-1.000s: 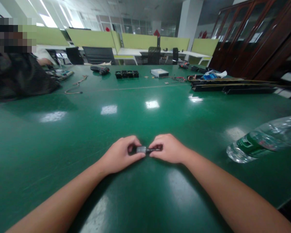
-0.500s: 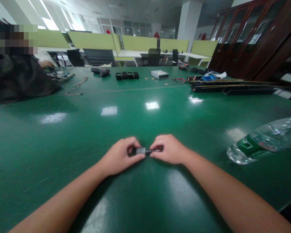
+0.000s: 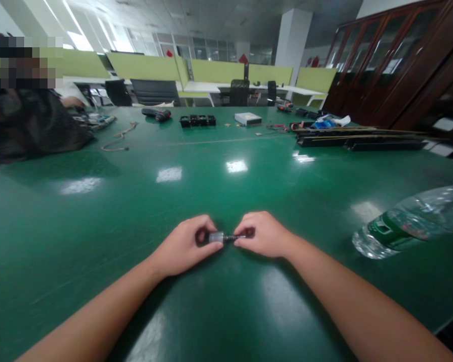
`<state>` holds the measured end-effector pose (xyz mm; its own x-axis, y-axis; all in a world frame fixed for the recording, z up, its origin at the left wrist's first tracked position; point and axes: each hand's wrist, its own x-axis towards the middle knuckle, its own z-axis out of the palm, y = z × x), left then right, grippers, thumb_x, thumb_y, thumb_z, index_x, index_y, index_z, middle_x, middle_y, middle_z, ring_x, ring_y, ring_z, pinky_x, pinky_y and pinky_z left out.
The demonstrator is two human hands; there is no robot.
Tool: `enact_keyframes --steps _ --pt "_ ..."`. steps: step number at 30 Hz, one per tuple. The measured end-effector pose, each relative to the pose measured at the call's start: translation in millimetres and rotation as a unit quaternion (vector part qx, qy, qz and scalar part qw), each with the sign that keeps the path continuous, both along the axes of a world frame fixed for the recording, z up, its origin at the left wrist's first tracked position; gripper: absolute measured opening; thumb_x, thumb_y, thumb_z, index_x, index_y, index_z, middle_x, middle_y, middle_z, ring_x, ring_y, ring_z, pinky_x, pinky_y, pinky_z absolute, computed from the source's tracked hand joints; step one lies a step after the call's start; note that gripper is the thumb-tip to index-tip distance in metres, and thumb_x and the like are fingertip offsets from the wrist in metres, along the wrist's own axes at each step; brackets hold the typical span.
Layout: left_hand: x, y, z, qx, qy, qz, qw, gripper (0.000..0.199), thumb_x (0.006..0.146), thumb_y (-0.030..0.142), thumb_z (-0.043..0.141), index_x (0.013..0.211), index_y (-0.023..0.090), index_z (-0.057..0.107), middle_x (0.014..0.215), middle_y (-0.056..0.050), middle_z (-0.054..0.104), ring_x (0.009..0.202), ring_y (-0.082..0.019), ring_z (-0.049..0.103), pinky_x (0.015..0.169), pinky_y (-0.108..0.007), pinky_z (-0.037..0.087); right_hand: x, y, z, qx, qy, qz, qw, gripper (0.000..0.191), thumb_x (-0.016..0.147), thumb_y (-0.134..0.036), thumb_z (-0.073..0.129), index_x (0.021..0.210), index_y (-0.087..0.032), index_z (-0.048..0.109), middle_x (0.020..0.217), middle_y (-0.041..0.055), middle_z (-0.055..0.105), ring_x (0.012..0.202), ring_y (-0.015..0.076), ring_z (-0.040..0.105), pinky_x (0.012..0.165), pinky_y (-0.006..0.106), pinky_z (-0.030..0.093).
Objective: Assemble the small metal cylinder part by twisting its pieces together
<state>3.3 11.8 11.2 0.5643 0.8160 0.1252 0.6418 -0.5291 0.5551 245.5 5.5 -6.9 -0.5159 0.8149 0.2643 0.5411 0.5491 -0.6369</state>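
Observation:
A small dark cylindrical object with a grey, see-through section lies between my hands, low over the green table. Its wider end is held by my left hand, thumb below and curled fingers above. From it a thin dark shaft runs to the right. The fingertips of my right hand pinch the far end of that shaft. What exactly the object is cannot be made out.
A plastic bottle with a green label lies at the right. Farther back are black blocks, a white box, black strips and a cable. A person in dark clothing is at the far left.
My left hand has shifted slightly left with the grey section, and a little more of the dark shaft shows between my hands. My right hand keeps its pinch.

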Motion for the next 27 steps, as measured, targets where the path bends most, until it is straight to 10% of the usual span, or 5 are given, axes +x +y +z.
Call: enact_keyframes --steps 27 --pt "-0.9 1.7 2.5 -0.048 -0.009 0.015 0.999 0.030 0.086 0.048 0.063 0.089 0.018 0.060 0.069 0.003 0.056 0.063 -0.015 0.053 0.059 -0.024 0.040 11.9 5.4 0.2 -0.034 0.007 -0.023 0.999 0.011 0.073 -0.022 0.078 0.083 -0.017 0.078 0.075 0.0015 0.069 0.065 0.0101 0.058 0.061 0.021 0.042"
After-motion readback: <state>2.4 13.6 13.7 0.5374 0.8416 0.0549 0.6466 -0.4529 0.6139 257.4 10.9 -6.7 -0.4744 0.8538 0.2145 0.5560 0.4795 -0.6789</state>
